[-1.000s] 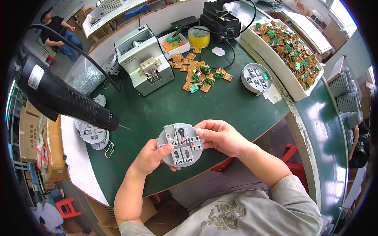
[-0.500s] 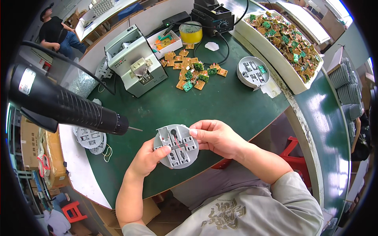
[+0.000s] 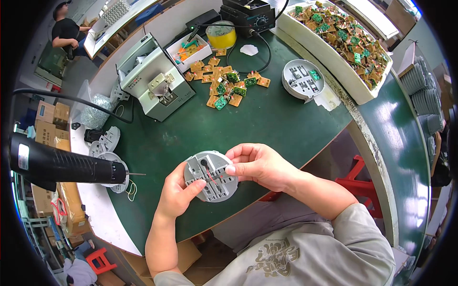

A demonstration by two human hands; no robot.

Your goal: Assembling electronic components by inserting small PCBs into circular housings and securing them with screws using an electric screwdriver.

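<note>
Between my hands, a round grey plastic housing is held above the near edge of the green bench. Its inner side faces up, with compartments, slots, a small black round part and thin red wires. My left hand grips the housing's left side, thumb pressed on its face. My right hand pinches the right rim between thumb and bent fingers. Left of them hangs a black electric screwdriver, its bit pointing right, touched by neither hand.
A silver screw feeder machine stands behind. Beside it lie small circuit boards. Another round housing sits to the right, near a white foam box of circuit boards. More grey housings lie left. A person sits far back.
The screwdriver has swung left and lower, away from my hands. The housing stays in both hands, turned slightly. The whole view has shifted a little.
</note>
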